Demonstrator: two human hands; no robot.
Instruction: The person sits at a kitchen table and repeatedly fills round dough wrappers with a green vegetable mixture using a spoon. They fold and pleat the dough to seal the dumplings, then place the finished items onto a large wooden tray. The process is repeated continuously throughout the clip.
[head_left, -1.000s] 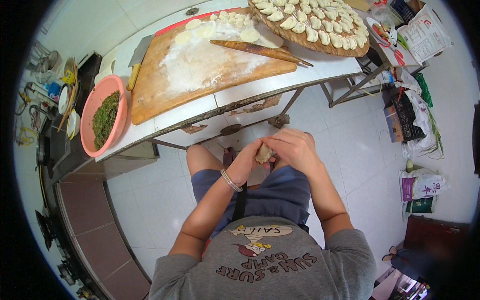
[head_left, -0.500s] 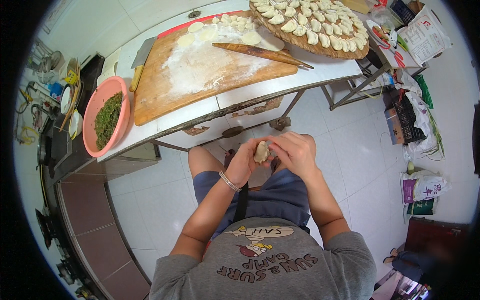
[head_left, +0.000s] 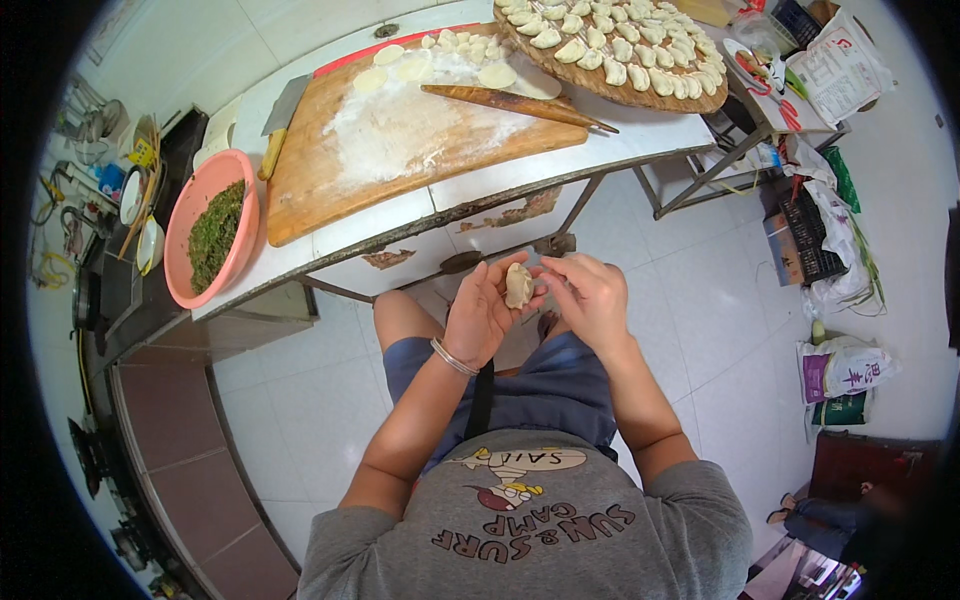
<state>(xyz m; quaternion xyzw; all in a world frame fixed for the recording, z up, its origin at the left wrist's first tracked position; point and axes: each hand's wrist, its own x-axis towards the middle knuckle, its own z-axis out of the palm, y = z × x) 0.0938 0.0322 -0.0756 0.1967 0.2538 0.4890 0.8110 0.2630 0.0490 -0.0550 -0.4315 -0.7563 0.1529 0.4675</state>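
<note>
Left hand [head_left: 480, 312] is cupped around a pleated dumpling [head_left: 518, 286], which rests on its fingers in front of the wooden board [head_left: 300, 200], beyond the board's near edge and between the person's knees. Right hand [head_left: 590, 300] is just beside it, also in front of the board, fingers bent with the thumb near the forefinger; whether its fingertips touch the dough is hard to tell at this size. Between both hands and the board runs the front edge of the desk [head_left: 480, 186], a white strip of desktop showing along the board's near side.

Flour [head_left: 385, 140] covers the board's middle. Wrappers [head_left: 370, 79] and small dough lumps [head_left: 465, 42] lie toward its far side. Across its right part lies a rolling pin [head_left: 500, 103], one tip past the edge. Left of the board are a knife [head_left: 288, 108], close along its edge, and a pink bowl [head_left: 182, 205] of green filling [head_left: 215, 240]. Behind the board's right end, a round tray [head_left: 596, 84] is crowded with dumplings. Tiled floor [head_left: 700, 290] spreads wide in front of the board, to the right.
</note>
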